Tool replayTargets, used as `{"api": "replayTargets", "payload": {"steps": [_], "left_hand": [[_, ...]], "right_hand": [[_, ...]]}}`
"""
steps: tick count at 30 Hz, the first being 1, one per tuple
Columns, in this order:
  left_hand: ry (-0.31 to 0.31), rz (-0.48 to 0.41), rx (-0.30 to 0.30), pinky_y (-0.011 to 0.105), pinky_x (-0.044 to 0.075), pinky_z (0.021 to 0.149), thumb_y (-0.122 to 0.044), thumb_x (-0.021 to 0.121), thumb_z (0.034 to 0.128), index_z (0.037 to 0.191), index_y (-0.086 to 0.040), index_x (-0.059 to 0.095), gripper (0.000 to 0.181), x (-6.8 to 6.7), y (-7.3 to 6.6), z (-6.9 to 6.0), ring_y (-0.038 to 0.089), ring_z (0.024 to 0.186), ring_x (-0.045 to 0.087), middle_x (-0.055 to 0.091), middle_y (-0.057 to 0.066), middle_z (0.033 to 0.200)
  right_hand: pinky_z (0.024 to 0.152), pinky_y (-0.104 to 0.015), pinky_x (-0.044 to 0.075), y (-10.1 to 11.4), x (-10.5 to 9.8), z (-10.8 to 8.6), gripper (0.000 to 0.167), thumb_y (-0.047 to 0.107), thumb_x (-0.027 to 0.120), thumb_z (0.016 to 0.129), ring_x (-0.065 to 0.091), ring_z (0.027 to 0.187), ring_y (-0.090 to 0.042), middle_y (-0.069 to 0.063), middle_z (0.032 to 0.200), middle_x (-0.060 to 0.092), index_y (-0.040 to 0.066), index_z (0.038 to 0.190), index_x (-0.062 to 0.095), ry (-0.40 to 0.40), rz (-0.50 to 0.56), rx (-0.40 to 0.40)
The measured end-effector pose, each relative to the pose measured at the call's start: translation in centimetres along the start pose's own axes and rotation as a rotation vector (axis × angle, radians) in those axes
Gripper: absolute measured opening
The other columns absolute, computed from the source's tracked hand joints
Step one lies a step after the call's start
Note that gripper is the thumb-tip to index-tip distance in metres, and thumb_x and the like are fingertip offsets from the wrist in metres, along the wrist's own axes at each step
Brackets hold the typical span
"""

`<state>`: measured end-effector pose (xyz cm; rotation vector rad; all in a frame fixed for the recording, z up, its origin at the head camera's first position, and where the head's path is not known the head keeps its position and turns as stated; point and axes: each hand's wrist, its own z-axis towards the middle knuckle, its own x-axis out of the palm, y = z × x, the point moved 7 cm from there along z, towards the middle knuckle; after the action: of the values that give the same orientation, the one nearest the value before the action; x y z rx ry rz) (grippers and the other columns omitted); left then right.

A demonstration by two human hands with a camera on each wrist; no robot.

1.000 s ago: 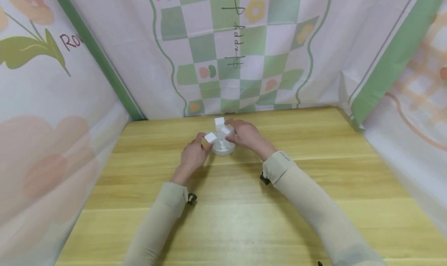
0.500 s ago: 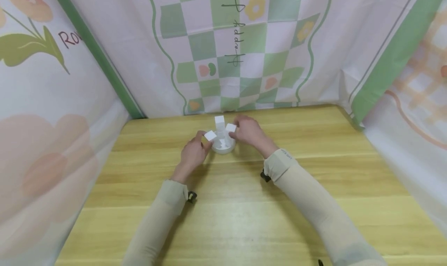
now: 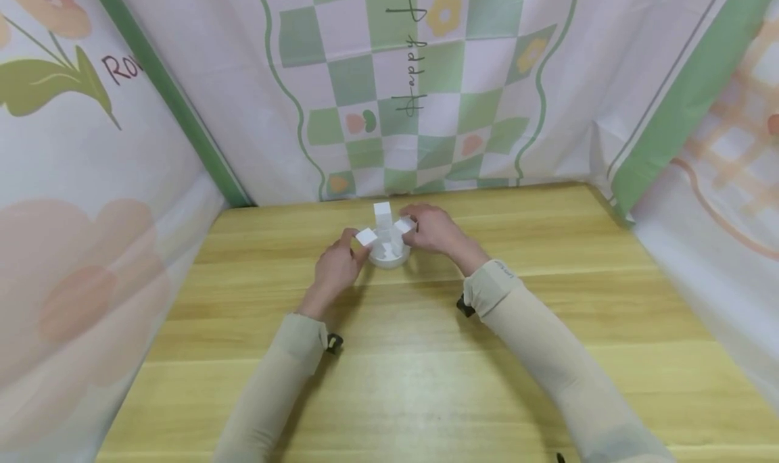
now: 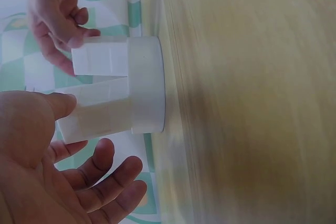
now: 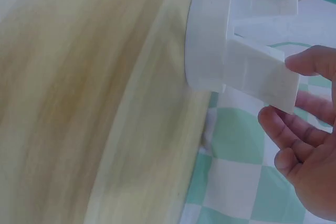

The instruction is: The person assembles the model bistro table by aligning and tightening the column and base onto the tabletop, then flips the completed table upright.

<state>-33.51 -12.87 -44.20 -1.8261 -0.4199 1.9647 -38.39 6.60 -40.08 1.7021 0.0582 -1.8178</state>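
A round white shallow dish stands on the table, with three white rectangular blocks rising from it. My left hand pinches the top of the left block between thumb and index finger, its other fingers loosely bent. On the opposite side, my right hand pinches the upper end of the right block, which leans outward in the right wrist view. The back block stands upright, untouched by either hand. Small white shapes inside the dish are too blurred to tell. Both wrist views show the dish's side wall sideways.
The wood-grain table reaches a checked green-and-white cloth close behind the dish. Printed cloths hang along the left and right sides.
One second ago the right block sat further in and was partly covered by my right fingers. It has shifted outward to the right with that hand. My left hand has hardly moved.
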Motion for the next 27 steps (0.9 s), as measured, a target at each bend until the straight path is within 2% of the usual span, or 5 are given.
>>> {"api": "replayTargets", "payload": {"steps": [6,9,12,17,27], "left_hand": [[0.005,0.009,-0.003,0.033,0.046,0.055,-0.053,0.048,0.1014,0.138,-0.02,0.045,0.049,0.1,0.0,0.0,0.024,0.07,0.063,0.069,0.006,0.09],[0.009,0.013,-0.005,0.033,0.046,0.055,-0.054,0.048,0.1013,0.138,-0.021,0.045,0.049,0.1,0.1,0.0,0.023,0.07,0.063,0.069,0.006,0.09],[0.006,0.014,-0.006,0.033,0.046,0.054,-0.053,0.049,0.1012,0.137,-0.021,0.045,0.049,0.0,0.1,0.0,0.023,0.07,0.064,0.069,0.006,0.09],[-0.005,0.013,-0.002,0.034,0.047,0.054,-0.052,0.05,0.1013,0.137,-0.02,0.046,0.048,-0.3,-0.1,-0.1,0.024,0.069,0.064,0.07,0.007,0.09],[0.01,0.009,0.003,0.033,0.047,0.054,-0.051,0.049,0.1017,0.138,-0.019,0.045,0.049,-0.2,-0.2,-0.2,0.023,0.07,0.065,0.071,0.007,0.091]], "right_hand": [[0.082,-0.042,0.053,-0.4,0.2,-0.2,0.047,0.049,0.075,0.082,0.063,0.087,-0.028,-0.011,0.094,0.069,0.008,0.101,0.062,-0.016,-0.027,0.068],[0.086,-0.044,0.053,-0.2,0.4,-0.3,0.049,0.045,0.073,0.083,0.065,0.096,-0.03,-0.013,0.105,0.069,0.008,0.114,0.062,0.019,-0.054,0.024],[0.093,-0.048,0.053,0.3,0.4,-0.6,0.057,0.033,0.073,0.082,0.065,0.107,-0.032,-0.015,0.119,0.067,0.011,0.132,0.058,0.058,-0.091,-0.075],[0.093,-0.048,0.054,0.8,-0.3,-1.1,0.054,0.022,0.075,0.081,0.066,0.103,-0.032,-0.016,0.115,0.068,0.011,0.132,0.063,0.08,-0.127,-0.177],[0.091,-0.049,0.049,0.4,-0.7,-1.1,0.051,0.029,0.079,0.08,0.067,0.099,-0.026,-0.007,0.11,0.072,0.019,0.128,0.067,0.061,-0.194,-0.144]]}}
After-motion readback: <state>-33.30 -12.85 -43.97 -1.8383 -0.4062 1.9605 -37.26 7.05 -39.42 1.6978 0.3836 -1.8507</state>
